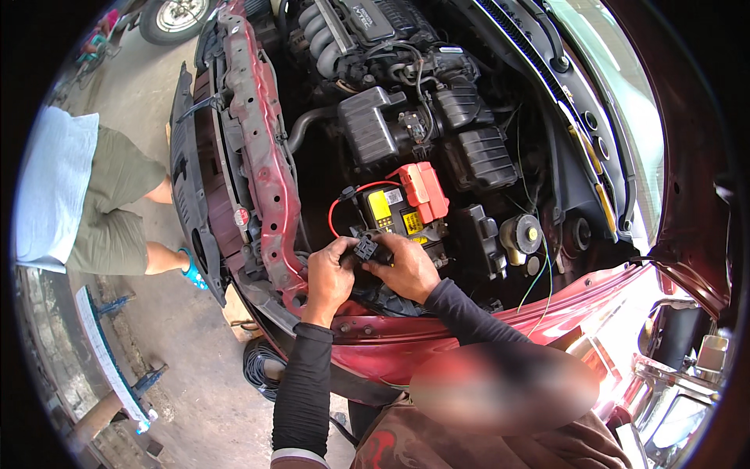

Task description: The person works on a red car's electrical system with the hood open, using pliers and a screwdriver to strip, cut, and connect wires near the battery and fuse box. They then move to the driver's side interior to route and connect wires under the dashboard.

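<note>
My left hand (332, 273) and my right hand (402, 266) meet over the front of a car's engine bay, both gripping a small black plastic connector (367, 248) between fingers and thumbs. Just beyond them is the battery (382, 211), with yellow labels, a red terminal cover (424, 190) and a curved red cable (333, 213). Parts of the connector are hidden by my fingers. Dark wiring lies below my hands, beside the red front panel (273, 219).
Another person in khaki shorts (113, 219) stands at the left. A coiled hose or cable (258, 367) lies on the floor (180, 336) near a long rail (109, 352). Black engine housings (367, 129), a fender (508, 316) and the raised hood (695, 195) surround the bay.
</note>
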`<move>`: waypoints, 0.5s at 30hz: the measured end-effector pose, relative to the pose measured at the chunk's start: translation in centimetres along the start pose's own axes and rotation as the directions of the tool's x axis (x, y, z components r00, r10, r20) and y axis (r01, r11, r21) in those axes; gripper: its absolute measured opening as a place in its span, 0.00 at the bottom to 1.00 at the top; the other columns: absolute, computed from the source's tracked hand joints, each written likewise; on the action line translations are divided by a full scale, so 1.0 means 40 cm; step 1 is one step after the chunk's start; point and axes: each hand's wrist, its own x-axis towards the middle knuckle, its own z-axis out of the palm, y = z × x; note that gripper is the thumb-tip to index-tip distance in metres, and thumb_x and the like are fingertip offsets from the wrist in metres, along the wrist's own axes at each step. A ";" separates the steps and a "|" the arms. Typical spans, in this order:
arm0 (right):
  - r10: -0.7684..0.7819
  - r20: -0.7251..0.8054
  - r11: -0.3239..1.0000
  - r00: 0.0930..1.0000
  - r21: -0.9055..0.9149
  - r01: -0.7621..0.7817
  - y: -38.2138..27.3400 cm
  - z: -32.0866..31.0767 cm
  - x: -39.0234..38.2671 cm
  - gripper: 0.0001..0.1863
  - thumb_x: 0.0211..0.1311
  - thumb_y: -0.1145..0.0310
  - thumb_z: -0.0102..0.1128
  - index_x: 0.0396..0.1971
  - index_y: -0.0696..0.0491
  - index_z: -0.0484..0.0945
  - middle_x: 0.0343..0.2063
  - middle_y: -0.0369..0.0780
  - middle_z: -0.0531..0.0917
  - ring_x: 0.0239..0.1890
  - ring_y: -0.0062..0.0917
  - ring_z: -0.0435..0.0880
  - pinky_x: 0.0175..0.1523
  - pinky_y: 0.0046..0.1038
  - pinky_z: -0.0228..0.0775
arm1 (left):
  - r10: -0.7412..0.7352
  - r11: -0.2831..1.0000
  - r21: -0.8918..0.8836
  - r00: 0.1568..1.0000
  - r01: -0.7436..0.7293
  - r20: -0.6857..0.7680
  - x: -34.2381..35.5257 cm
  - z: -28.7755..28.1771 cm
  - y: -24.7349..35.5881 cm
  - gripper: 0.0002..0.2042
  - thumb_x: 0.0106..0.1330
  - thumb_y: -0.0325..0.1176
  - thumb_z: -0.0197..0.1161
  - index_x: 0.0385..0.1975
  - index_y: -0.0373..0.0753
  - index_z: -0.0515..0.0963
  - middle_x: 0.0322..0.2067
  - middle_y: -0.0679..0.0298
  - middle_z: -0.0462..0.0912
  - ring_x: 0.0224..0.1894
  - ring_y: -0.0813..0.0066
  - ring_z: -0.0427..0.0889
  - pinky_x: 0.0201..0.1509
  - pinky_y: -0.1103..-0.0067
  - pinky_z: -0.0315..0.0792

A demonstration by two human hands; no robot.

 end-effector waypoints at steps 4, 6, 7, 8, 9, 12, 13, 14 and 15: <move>0.269 0.247 0.930 0.931 0.187 -0.318 0.005 0.006 -0.005 0.14 0.68 0.66 0.69 0.47 0.60 0.85 0.29 0.38 0.87 0.30 0.22 0.86 0.37 0.29 0.79 | -0.030 0.998 -0.050 0.999 0.029 -0.015 -0.003 0.004 -0.001 0.12 0.61 0.15 0.65 0.43 0.34 0.83 0.35 0.50 0.88 0.41 0.53 0.90 0.43 0.72 0.80; 0.336 0.299 0.825 0.893 0.363 -0.432 0.003 0.005 -0.009 0.12 0.70 0.67 0.66 0.45 0.60 0.85 0.26 0.36 0.85 0.27 0.16 0.83 0.33 0.24 0.76 | -0.074 0.988 -0.132 0.997 0.075 0.016 -0.002 0.002 -0.001 0.12 0.62 0.15 0.64 0.43 0.34 0.83 0.35 0.50 0.88 0.41 0.55 0.91 0.43 0.72 0.80; 0.338 0.283 0.789 0.898 0.435 -0.434 0.001 0.005 -0.011 0.11 0.71 0.68 0.65 0.44 0.60 0.86 0.25 0.35 0.85 0.26 0.14 0.81 0.31 0.22 0.75 | -0.060 0.992 -0.107 0.998 0.061 0.012 -0.002 0.001 -0.002 0.11 0.62 0.14 0.63 0.43 0.34 0.83 0.35 0.50 0.88 0.41 0.56 0.91 0.43 0.73 0.80; 0.348 0.284 0.749 0.894 0.489 -0.447 -0.001 0.005 -0.012 0.10 0.72 0.69 0.64 0.43 0.60 0.86 0.24 0.34 0.84 0.24 0.11 0.79 0.30 0.21 0.73 | -0.051 0.994 -0.095 0.999 0.053 0.014 -0.001 0.000 -0.003 0.11 0.63 0.14 0.63 0.43 0.34 0.83 0.35 0.50 0.88 0.41 0.57 0.91 0.43 0.73 0.80; 0.342 0.269 0.771 0.901 0.467 -0.432 -0.003 0.006 -0.012 0.10 0.71 0.69 0.65 0.44 0.60 0.86 0.25 0.34 0.84 0.24 0.11 0.79 0.30 0.21 0.73 | -0.043 0.996 -0.083 0.999 0.045 0.016 0.001 -0.001 -0.004 0.11 0.63 0.14 0.63 0.43 0.33 0.82 0.35 0.49 0.88 0.41 0.57 0.91 0.44 0.73 0.80; 0.358 0.279 0.825 0.891 0.352 -0.442 -0.006 0.002 -0.010 0.12 0.68 0.68 0.66 0.45 0.60 0.86 0.25 0.37 0.84 0.25 0.17 0.81 0.32 0.25 0.75 | -0.035 0.995 -0.089 0.999 0.039 0.038 0.006 -0.005 -0.008 0.13 0.61 0.13 0.62 0.43 0.33 0.82 0.36 0.49 0.88 0.42 0.55 0.91 0.45 0.72 0.80; 0.375 0.289 0.832 0.881 0.315 -0.457 -0.007 -0.001 -0.011 0.13 0.67 0.68 0.66 0.45 0.60 0.86 0.25 0.39 0.85 0.26 0.22 0.84 0.35 0.28 0.77 | -0.012 0.998 -0.068 0.999 0.015 0.043 0.007 -0.006 -0.009 0.13 0.61 0.12 0.62 0.43 0.33 0.82 0.37 0.49 0.88 0.43 0.54 0.91 0.46 0.72 0.81; 0.391 0.296 0.838 0.872 0.276 -0.470 -0.009 -0.005 -0.011 0.14 0.65 0.67 0.67 0.45 0.60 0.86 0.24 0.42 0.86 0.28 0.26 0.87 0.37 0.31 0.79 | 0.003 0.999 -0.052 0.999 0.000 0.054 0.008 -0.008 -0.010 0.14 0.60 0.12 0.61 0.43 0.33 0.82 0.37 0.49 0.88 0.44 0.53 0.90 0.47 0.71 0.81; 0.316 0.237 0.893 0.919 0.251 -0.372 -0.011 -0.010 -0.013 0.15 0.64 0.67 0.68 0.46 0.60 0.85 0.27 0.42 0.86 0.30 0.27 0.87 0.39 0.31 0.79 | 0.019 0.999 -0.045 0.997 -0.016 0.073 0.008 -0.010 -0.010 0.14 0.59 0.12 0.61 0.44 0.32 0.82 0.38 0.49 0.87 0.45 0.51 0.90 0.48 0.71 0.81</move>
